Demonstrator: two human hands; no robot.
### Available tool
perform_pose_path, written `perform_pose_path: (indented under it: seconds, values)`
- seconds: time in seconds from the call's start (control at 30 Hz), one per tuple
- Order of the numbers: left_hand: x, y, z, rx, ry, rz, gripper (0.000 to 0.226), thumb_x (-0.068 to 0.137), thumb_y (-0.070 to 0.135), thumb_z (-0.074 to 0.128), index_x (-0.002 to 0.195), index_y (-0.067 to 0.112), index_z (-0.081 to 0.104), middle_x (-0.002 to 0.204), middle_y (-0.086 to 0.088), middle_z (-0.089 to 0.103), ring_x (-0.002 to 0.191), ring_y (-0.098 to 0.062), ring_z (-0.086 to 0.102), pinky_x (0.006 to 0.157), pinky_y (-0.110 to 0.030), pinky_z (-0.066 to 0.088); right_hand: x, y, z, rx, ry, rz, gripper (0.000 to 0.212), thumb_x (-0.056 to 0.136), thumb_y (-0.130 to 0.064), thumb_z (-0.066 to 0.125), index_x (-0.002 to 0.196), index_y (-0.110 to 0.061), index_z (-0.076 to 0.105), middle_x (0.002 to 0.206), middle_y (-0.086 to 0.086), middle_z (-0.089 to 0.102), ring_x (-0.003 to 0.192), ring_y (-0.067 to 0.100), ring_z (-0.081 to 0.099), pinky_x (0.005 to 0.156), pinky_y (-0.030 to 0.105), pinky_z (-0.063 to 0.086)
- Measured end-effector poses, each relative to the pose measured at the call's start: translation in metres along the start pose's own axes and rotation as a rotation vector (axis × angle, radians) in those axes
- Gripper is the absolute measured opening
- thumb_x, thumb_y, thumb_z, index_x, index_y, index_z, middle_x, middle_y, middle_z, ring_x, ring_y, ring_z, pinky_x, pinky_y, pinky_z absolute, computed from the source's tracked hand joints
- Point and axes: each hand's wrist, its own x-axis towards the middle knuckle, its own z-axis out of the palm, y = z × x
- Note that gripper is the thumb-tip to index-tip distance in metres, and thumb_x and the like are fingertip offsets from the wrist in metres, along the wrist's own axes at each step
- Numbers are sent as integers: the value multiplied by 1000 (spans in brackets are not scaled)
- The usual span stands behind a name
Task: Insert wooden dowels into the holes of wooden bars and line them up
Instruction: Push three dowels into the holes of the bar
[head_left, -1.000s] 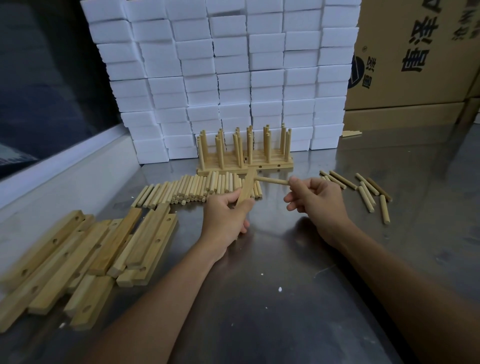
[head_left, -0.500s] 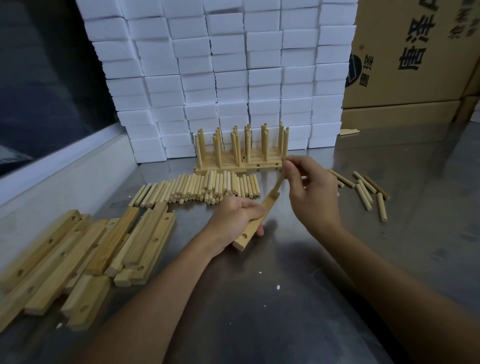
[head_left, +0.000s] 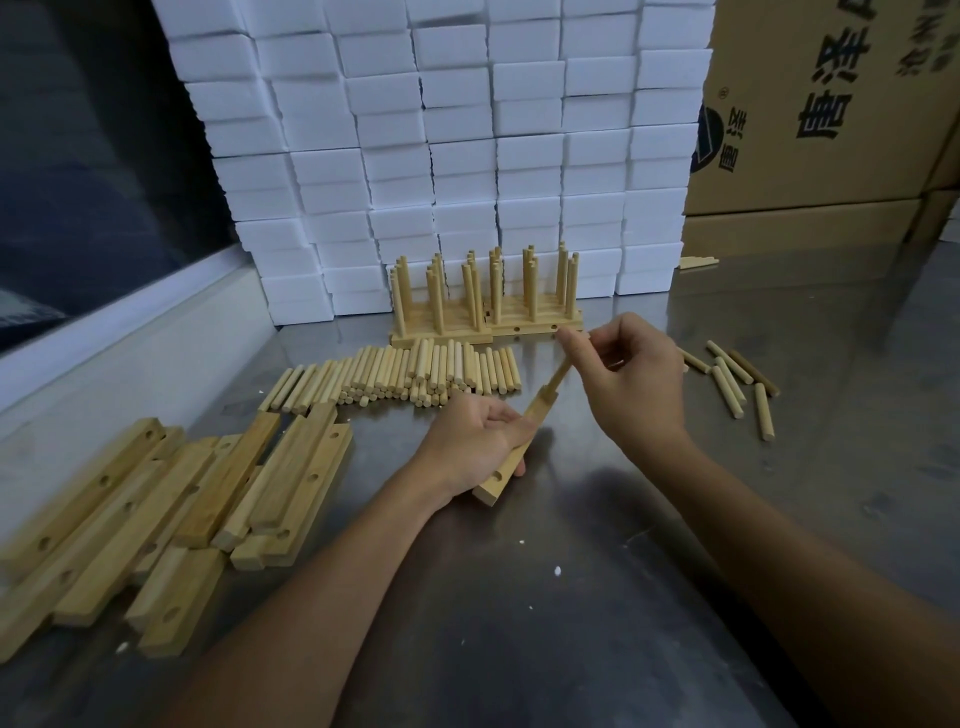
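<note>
Our right hand (head_left: 631, 379) pinches dowel (head_left: 560, 373), lower tip entering hole at far end of bar (head_left: 511, 452). Left hand (head_left: 475, 441) grips bar mid-length, tilted off worktop (head_left: 571, 597), long axis running up-right toward right hand. Loose dowels (head_left: 410, 371) beyond; finished row (head_left: 485, 304) behind; spare bars (head_left: 171, 499) left.
</note>
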Motion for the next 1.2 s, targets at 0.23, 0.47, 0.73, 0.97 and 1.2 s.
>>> perform_pose_path:
  seconds: [0.23,0.47,0.73,0.97,1.2]
  values:
    - [0,1,0,34,2,-1,23,96,28,62,91,8,72,58,-1,69,56,-12,62,62,-25,49,-3,-4,-3,-119,-107,-158,12,98,-8,56,98,-16,66,84,-10,67,81,7,67,72,14,53]
    - [0,1,-2,23,-20,-1,21,98,27,59,91,11,72,60,-2,69,61,-16,61,66,-30,49,-2,-7,-3,-27,-141,-136,14,97,-10,59,98,-23,64,85,-20,66,87,0,66,71,8,50]
    - [-1,-1,-2,10,-8,7,20,98,25,59,93,10,71,61,-2,70,59,-12,63,63,-26,51,3,-3,-6,32,-75,3,25,85,-31,77,81,-8,66,73,-1,67,67,13,64,63,23,55]
    - [1,1,-6,-92,21,-10,17,94,17,63,81,9,69,61,-8,69,50,-12,59,54,-26,47,-1,-3,-2,51,-83,3,8,91,-24,71,90,-16,69,81,-7,71,77,6,69,70,16,55]
    - [1,7,-17,-454,-73,-84,4,84,3,47,87,6,47,62,-12,50,40,-22,47,39,-22,37,-6,-14,3,186,-139,-30,14,99,-6,56,104,-15,65,93,-3,72,87,6,71,69,16,56]
